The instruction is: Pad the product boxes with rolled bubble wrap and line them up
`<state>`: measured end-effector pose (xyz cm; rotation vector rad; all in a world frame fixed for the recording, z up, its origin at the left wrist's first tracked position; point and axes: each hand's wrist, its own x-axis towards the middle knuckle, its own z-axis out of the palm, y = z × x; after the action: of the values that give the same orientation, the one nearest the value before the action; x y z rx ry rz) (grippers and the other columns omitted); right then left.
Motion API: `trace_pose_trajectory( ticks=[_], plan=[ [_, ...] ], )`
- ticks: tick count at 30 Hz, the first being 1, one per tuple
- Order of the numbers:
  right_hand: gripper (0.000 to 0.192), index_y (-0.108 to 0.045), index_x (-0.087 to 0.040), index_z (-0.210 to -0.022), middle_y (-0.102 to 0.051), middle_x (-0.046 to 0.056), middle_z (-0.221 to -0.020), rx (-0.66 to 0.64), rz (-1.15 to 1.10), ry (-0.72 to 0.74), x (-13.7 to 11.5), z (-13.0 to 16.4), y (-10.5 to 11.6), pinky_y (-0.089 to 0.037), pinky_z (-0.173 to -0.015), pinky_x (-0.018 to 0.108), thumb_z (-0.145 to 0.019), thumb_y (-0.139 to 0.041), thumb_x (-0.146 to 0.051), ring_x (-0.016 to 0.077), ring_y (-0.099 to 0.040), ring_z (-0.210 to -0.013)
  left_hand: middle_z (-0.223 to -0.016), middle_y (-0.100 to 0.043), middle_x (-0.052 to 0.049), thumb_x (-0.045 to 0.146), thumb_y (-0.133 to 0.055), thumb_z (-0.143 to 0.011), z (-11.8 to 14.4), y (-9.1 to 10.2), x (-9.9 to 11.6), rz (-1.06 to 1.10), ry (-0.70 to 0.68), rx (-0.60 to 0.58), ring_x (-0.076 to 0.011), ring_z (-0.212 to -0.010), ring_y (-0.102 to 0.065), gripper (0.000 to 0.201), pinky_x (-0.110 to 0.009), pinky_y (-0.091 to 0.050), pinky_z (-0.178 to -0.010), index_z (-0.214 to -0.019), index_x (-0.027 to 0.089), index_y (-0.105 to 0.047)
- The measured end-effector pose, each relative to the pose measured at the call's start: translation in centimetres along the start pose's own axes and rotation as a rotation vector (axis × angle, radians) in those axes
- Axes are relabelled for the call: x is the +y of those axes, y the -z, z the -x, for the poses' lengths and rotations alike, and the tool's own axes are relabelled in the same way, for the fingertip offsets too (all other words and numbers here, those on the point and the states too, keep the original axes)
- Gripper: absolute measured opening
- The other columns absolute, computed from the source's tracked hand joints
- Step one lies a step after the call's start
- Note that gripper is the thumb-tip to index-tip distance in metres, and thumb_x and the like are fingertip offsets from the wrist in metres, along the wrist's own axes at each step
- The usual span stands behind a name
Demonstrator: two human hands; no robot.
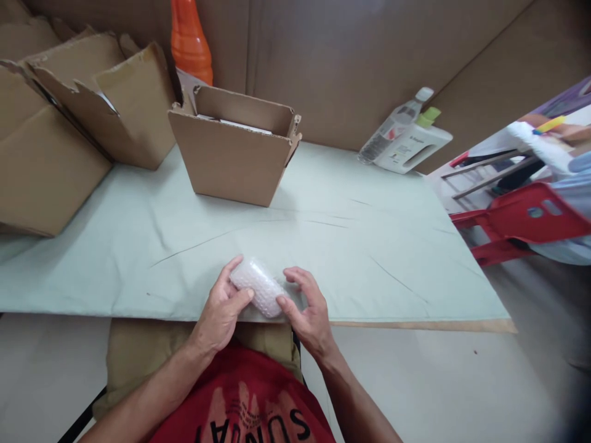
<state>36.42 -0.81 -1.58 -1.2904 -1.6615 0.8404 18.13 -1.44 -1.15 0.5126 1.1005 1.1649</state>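
A small oblong package in clear bubble wrap (259,287) is held low over the front edge of the cloth-covered table. My left hand (223,307) is closed on its left end, thumb on the near face and fingers behind. At the right end, my right hand (310,312) holds it loosely. The right thumb touches the wrap, while the curved forefinger stands a little apart from the far side. What lies inside the wrap cannot be made out.
An open cardboard box (231,159) with white items inside stands beyond my hands. More cardboard boxes (106,104) crowd the left. An orange bottle (190,46), a clear bottle (388,130) and a white jug (410,146) stand at the back. A person sits beyond a red chair (540,215).
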Motion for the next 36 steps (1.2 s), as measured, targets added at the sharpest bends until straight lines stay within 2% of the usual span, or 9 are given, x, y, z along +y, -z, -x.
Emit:
trace_pose_trajectory(
  ticks=[4,9,13,18,20,23,27,32,36],
  plan=[
    [0.062,-0.060,-0.022,-0.133,-0.067,0.012,-0.127,-0.166,-0.247,-0.167,0.2,-0.4,0.2,-0.055,-0.086,0.035,-0.083,-0.072,-0.058,0.0258,-0.067,-0.106,-0.110,-0.069,-0.005,0.031,-0.082,-0.070,0.4,-0.6,-0.1,0.146,0.021,-0.008,-0.0145,-0.093,-0.063,0.089,-0.026,-0.050,-0.086,-0.147,0.019,-0.040],
    [0.036,-0.070,-0.019,-0.096,-0.067,0.002,-0.079,-0.176,-0.224,-0.302,0.1,-1.3,-0.3,-0.048,-0.063,0.025,-0.085,-0.069,-0.053,0.0158,-0.059,-0.069,-0.112,-0.069,-0.008,0.035,-0.076,-0.079,-0.5,-0.1,-0.1,-0.038,-0.066,-0.046,-0.0187,-0.099,-0.066,0.084,-0.031,-0.052,-0.091,-0.151,0.018,-0.036],
    [0.038,-0.071,-0.019,-0.096,-0.066,0.002,-0.077,-0.112,-0.218,-0.340,0.7,-2.1,0.4,-0.046,-0.059,0.024,-0.085,-0.069,-0.055,0.0150,-0.056,-0.065,-0.130,-0.064,-0.013,0.030,-0.065,-0.089,-2.6,1.0,3.3,-0.480,-0.499,0.029,-0.0230,-0.116,-0.064,0.060,-0.039,-0.051,-0.100,-0.144,0.021,-0.044],
    [0.043,-0.073,-0.019,-0.101,-0.071,0.004,-0.084,-0.140,-0.179,-0.350,1.6,-2.4,1.7,-0.051,-0.063,0.025,-0.087,-0.065,-0.059,0.0184,-0.062,-0.071,-0.137,-0.061,-0.014,0.011,-0.056,-0.090,-7.0,-0.5,12.6,-1.111,-1.310,0.143,-0.0257,-0.134,-0.053,0.048,-0.046,-0.042,-0.113,-0.138,0.020,-0.053],
    [0.045,-0.073,-0.020,-0.106,-0.073,0.006,-0.091,-0.152,-0.182,-0.354,2.0,-2.4,2.0,-0.054,-0.067,0.025,-0.088,-0.063,-0.060,0.0207,-0.066,-0.077,-0.142,-0.058,-0.017,0.010,-0.055,-0.089,-9.5,-1.6,16.1,-1.261,-1.455,0.222,-0.0297,-0.143,-0.045,0.049,-0.050,-0.038,-0.117,-0.138,0.015,-0.053],
    [0.045,-0.073,-0.021,-0.112,-0.075,0.007,-0.102,-0.154,-0.174,-0.366,2.5,-2.3,2.1,-0.057,-0.075,0.027,-0.090,-0.062,-0.059,0.0233,-0.070,-0.087,-0.132,-0.065,-0.017,0.011,-0.056,-0.086,-13.0,-2.5,19.3,-1.456,-1.423,0.294,-0.0321,-0.135,-0.053,0.050,-0.055,-0.034,-0.118,-0.136,0.011,-0.054],
    [0.047,-0.072,-0.022,-0.117,-0.076,0.008,-0.110,-0.159,-0.167,-0.367,2.4,-2.6,2.2,-0.058,-0.085,0.029,-0.091,-0.061,-0.058,0.0250,-0.071,-0.095,-0.094,-0.074,-0.008,0.007,-0.050,-0.086,-14.7,-2.2,20.3,-1.565,-1.371,0.258,-0.0235,-0.094,-0.069,0.029,-0.052,-0.042,-0.110,-0.108,0.014,-0.067],
    [0.045,-0.074,-0.022,-0.116,-0.077,0.009,-0.111,-0.127,-0.107,-0.316,1.1,-4.3,4.6,-0.060,-0.079,0.028,-0.089,-0.064,-0.057,0.0237,-0.073,-0.093,-0.083,-0.072,-0.003,0.003,-0.048,-0.087,-10.9,-1.5,19.0,-1.552,-1.529,0.146,-0.0193,-0.078,-0.065,0.023,-0.047,-0.048,-0.101,-0.092,0.017,-0.066],
    [0.039,-0.077,-0.023,-0.109,-0.078,0.008,-0.106,0.024,-0.022,-0.135,-1.9,-6.6,8.6,-0.060,-0.076,0.027,-0.085,-0.072,-0.053,0.0235,-0.074,-0.092,-0.084,-0.071,-0.005,-0.001,-0.049,-0.087,-5.2,-1.4,17.5,-1.569,-1.497,0.066,-0.0203,-0.079,-0.064,0.024,-0.047,-0.050,-0.098,-0.095,0.015,-0.066]
  ],
)
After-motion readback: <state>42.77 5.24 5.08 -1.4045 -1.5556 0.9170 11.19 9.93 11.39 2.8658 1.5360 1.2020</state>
